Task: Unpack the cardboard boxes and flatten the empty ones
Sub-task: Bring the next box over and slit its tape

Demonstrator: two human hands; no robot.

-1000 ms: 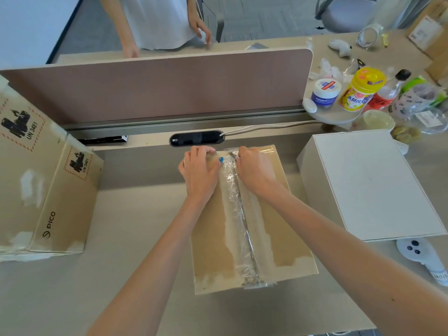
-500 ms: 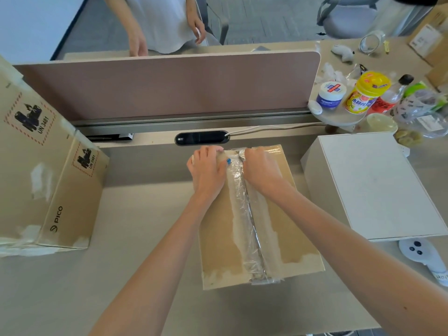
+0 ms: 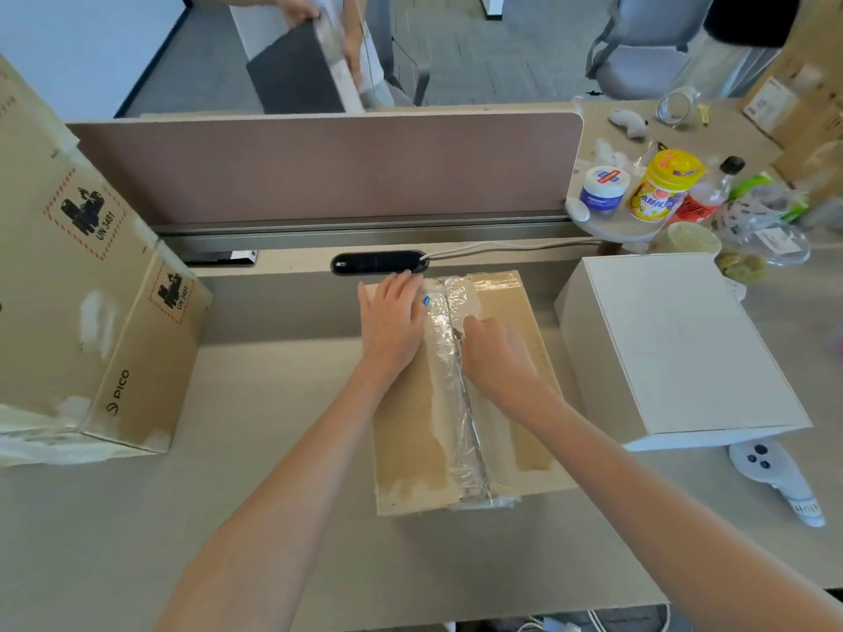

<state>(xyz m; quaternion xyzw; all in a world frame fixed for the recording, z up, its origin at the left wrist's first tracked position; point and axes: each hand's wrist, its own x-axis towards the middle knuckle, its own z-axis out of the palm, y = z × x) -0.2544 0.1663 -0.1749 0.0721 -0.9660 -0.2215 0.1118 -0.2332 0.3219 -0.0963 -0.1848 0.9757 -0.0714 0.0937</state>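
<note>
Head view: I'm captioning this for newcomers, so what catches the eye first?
The taped cardboard box at centre, left hand pressed flat on it, right hand curled at its tape seam. Then the big PICO box at left and the white box on the right.

Probably an office: desk divider (image 3: 319,168), swivel chair (image 3: 647,52), carpet tiles (image 3: 502,52).

The left hand (image 3: 392,321) lies flat on the taped cardboard box (image 3: 406,431), left of its clear tape seam (image 3: 456,403). The right hand (image 3: 499,358), fingers curled, meets that seam. Left of the box stands a larger PICO box (image 3: 91,312); right of it, a white box (image 3: 675,339).
</note>
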